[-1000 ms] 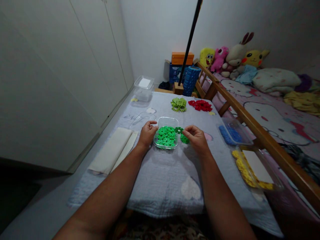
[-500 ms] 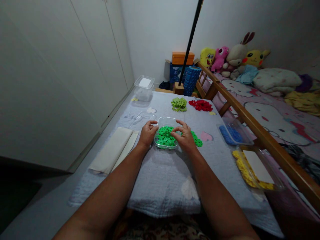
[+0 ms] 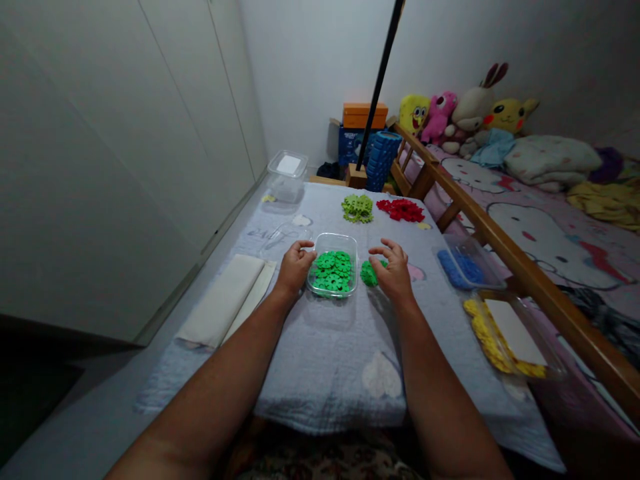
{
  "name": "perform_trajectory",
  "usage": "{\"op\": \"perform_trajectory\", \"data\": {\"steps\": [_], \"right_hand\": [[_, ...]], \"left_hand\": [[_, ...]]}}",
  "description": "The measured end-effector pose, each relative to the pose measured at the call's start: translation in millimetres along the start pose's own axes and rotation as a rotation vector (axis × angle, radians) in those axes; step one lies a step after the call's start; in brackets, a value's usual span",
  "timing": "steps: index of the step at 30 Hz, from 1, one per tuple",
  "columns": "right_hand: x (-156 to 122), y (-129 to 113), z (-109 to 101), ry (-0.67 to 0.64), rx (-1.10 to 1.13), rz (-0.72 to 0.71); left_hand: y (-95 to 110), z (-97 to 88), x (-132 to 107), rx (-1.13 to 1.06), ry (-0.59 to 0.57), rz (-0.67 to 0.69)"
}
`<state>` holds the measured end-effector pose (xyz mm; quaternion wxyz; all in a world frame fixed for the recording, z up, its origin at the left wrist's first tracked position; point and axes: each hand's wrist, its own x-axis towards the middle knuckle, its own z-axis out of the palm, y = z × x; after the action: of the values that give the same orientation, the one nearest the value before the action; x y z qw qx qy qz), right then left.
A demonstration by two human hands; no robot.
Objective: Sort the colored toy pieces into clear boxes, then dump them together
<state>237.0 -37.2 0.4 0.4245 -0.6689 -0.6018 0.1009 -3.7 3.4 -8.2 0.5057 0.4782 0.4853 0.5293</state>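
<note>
One green pile (image 3: pixel 367 274) lies by my half-open, seemingly empty right hand (image 3: pixel 394 270); my left hand (image 3: pixel 295 268) grips the clear tub (image 3: pixel 336 243). Piece-picking, I judge, needs a fine pinch.

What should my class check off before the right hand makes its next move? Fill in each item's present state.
1. Clear tub uncovered: ok, its top is open.
2. Left hand at the tub: ok, fingertips at its left edge; firmness of grip, cannot tell.
3. Right hand free: ok, thumb and fingers apart, no piece visible between them.
4. All green pieces inside: not ok, a loose green pile lies right of the tub.
5. Loose pieces countable: cannot tell, the right hand hides part.
6. Other colours away from the tub: ok, lime pile and red pile lie farther back.
</note>
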Motion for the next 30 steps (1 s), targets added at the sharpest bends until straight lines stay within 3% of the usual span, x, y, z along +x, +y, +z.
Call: {"op": "perform_trajectory", "data": {"steps": [4, 12, 30], "right_hand": [[0.1, 13.9, -6.8, -0.018, -0.160, 0.041], [-10.4, 25.2, -8.3, -0.186, -0.354, -0.060], [-11.0, 21.7, -11.7, -0.190, -0.362, -0.077]], "left_hand": [[0.0, -0.3, -0.3, 0.003, 0.002, 0.002], [-1.4, 0.3, -0.2, -0.002, 0.008, -0.002], [-2.5, -0.8, 0.9, 0.012, -0.002, -0.003]]}}
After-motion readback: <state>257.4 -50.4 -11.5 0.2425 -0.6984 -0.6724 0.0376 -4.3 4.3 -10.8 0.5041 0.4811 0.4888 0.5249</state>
